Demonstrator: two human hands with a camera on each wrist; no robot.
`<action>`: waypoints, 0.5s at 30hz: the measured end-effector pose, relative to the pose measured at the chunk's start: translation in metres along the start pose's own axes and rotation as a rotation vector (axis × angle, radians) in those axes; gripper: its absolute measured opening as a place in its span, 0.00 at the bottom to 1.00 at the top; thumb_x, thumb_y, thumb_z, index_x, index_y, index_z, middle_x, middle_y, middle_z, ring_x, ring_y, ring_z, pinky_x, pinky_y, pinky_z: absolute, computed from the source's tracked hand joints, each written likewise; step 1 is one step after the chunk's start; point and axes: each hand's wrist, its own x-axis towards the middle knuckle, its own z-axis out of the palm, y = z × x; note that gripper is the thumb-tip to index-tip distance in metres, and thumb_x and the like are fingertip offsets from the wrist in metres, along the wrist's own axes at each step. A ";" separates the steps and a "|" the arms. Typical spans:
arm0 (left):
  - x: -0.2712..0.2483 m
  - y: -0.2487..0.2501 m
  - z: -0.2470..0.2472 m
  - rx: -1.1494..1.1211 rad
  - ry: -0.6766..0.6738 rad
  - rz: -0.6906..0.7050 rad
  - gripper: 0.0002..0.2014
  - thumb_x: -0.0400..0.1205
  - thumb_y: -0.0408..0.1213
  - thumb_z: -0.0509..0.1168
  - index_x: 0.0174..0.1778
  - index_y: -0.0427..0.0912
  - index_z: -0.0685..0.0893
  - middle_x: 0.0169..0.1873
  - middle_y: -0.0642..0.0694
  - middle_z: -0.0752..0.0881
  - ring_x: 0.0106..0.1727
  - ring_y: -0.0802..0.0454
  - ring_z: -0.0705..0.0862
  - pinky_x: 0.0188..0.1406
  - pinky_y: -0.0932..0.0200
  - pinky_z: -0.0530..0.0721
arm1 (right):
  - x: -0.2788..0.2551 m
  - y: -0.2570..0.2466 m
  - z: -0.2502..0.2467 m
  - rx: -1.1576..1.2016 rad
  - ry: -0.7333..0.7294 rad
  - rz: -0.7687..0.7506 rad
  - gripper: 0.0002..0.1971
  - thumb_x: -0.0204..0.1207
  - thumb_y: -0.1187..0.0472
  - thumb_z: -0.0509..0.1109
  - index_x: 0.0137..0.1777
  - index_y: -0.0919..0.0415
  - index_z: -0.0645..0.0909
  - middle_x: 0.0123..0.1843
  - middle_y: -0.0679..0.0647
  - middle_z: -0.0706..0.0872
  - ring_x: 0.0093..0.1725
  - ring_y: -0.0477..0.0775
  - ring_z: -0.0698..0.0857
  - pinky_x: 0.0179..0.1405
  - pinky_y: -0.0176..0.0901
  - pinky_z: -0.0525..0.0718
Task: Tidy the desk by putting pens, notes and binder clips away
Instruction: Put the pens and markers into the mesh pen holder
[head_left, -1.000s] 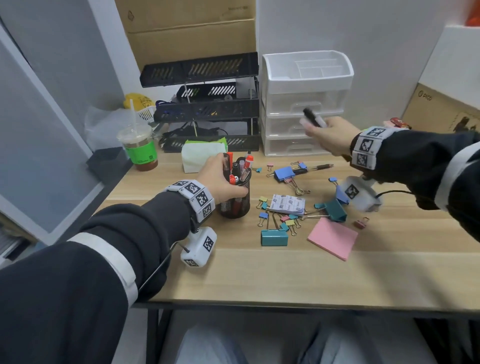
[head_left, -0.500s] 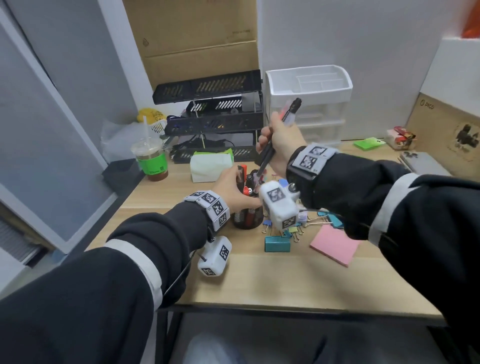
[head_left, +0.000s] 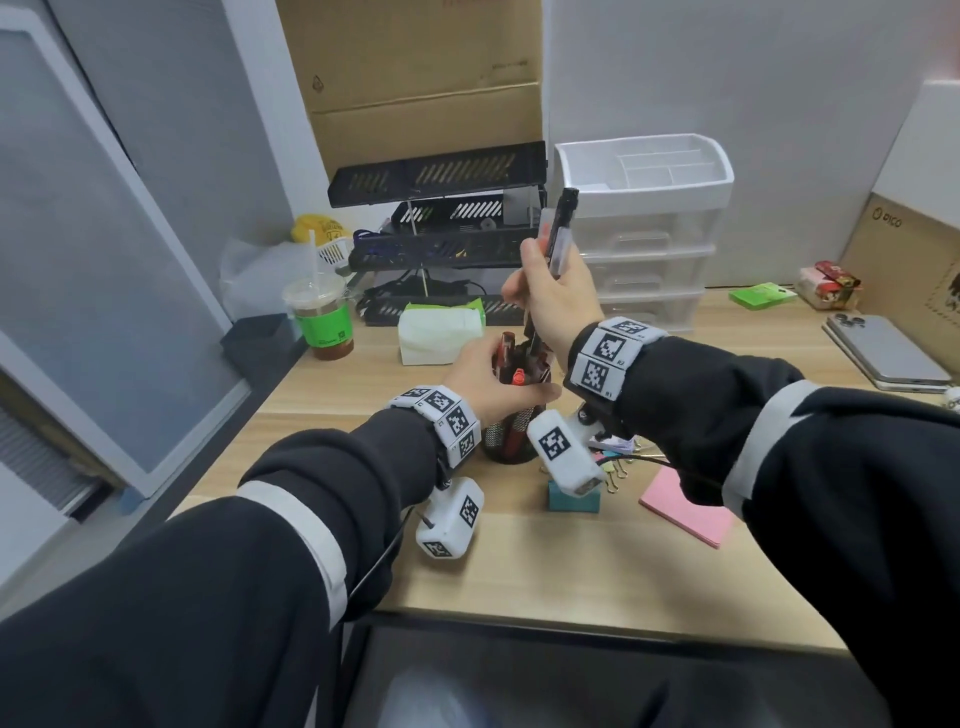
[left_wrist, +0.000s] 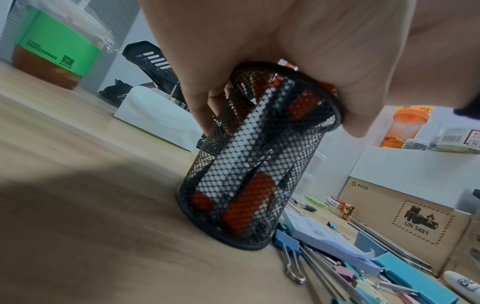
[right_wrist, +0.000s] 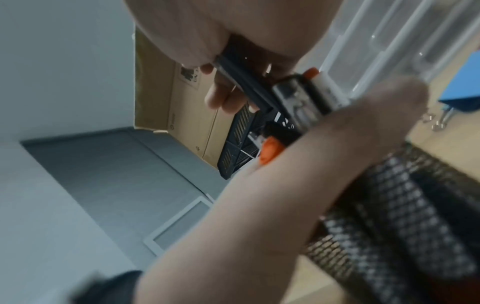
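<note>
A black mesh pen cup (head_left: 511, 439) (left_wrist: 255, 156) stands on the wooden desk (head_left: 363, 421) with several red and white pens inside. My left hand (head_left: 488, 382) (left_wrist: 262, 67) grips its rim from the left. My right hand (head_left: 545, 296) (right_wrist: 233, 61) holds a black pen (head_left: 558, 228) (right_wrist: 249, 86) nearly upright over the cup, its lower end at the cup's mouth. A pink note pad (head_left: 685, 512) lies to the right. A teal binder clip (head_left: 574, 499) and several coloured binder clips (left_wrist: 345, 267) lie beside the cup, partly hidden by my right wrist.
A white drawer unit (head_left: 644, 234) and black letter trays (head_left: 441, 223) stand at the back. An iced drink cup (head_left: 319, 317) and a tissue pack (head_left: 441, 332) sit to the left. A phone (head_left: 888, 353) and green notes (head_left: 761, 296) lie at the far right.
My right hand has carried the black pen from in front of the drawer unit leftward to above the pen cup and turned it upright. My left hand has stayed on the cup.
</note>
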 end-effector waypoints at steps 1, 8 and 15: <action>0.000 0.000 0.000 -0.003 0.000 -0.004 0.29 0.61 0.54 0.83 0.55 0.51 0.82 0.50 0.53 0.88 0.52 0.55 0.87 0.58 0.49 0.87 | 0.000 0.001 -0.002 -0.031 -0.018 -0.019 0.08 0.87 0.52 0.58 0.56 0.55 0.75 0.38 0.55 0.87 0.36 0.46 0.86 0.35 0.29 0.83; 0.001 -0.006 -0.008 0.030 -0.097 -0.007 0.44 0.51 0.58 0.86 0.63 0.55 0.77 0.55 0.56 0.88 0.57 0.57 0.88 0.61 0.48 0.87 | -0.005 0.025 -0.014 -0.225 -0.149 0.128 0.20 0.85 0.44 0.58 0.51 0.59 0.83 0.52 0.54 0.91 0.47 0.47 0.86 0.46 0.39 0.81; -0.007 -0.012 -0.015 0.090 -0.079 0.020 0.45 0.55 0.50 0.87 0.66 0.52 0.73 0.56 0.57 0.85 0.56 0.59 0.86 0.60 0.56 0.85 | 0.002 0.013 -0.021 -0.317 -0.145 0.075 0.27 0.84 0.45 0.57 0.45 0.68 0.86 0.37 0.61 0.91 0.34 0.53 0.87 0.39 0.45 0.85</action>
